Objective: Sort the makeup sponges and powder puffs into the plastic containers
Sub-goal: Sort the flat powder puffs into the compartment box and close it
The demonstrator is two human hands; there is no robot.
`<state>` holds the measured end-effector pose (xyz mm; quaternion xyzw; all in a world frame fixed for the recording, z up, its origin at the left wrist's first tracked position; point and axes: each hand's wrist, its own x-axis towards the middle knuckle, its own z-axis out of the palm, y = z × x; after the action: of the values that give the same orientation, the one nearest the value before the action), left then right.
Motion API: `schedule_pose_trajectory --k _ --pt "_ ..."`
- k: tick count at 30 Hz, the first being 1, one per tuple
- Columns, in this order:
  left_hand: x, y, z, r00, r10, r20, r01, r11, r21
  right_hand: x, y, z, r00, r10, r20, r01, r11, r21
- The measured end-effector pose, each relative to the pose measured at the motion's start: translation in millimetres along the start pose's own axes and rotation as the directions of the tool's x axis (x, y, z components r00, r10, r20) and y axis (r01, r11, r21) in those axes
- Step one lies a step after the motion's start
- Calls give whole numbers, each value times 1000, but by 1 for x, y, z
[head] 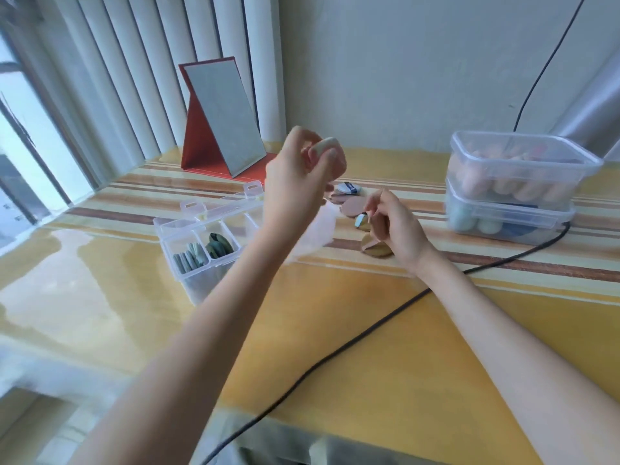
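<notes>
My left hand (302,176) is raised above the table and pinches a cream powder puff (323,146) between its fingertips. My right hand (394,226) rests low on the table, fingers curled around a small green and gold puff (361,220). Loose puffs lie under and beside it: a pink one (352,206), a tan one (374,248) and a white and blue one (347,187). A clear compartment box (188,229) stands open at the left, with grey-green puffs (189,260) and dark green puffs (218,246) in two cells. A thin clear plastic bag (322,226) lies partly behind my left forearm.
Two stacked clear lidded tubs (513,186) holding egg-shaped sponges stand at the right rear. A red folding mirror (221,119) stands at the back by the blinds. A black cable (369,327) crosses the yellow striped table (369,364) diagonally.
</notes>
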<state>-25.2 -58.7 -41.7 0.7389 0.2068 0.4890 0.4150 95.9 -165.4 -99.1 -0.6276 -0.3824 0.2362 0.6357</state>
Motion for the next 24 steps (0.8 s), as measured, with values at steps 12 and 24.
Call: schedule_pose_trajectory --k 12,24 --pt "7 -65 -106 989 -118 92 69 903 423 25 -53 89 927 -332 173 347 936 -66" --pt "10 -64 -103 967 -145 209 150 989 -7 37 -64 93 776 -158 610 359 906 -223"
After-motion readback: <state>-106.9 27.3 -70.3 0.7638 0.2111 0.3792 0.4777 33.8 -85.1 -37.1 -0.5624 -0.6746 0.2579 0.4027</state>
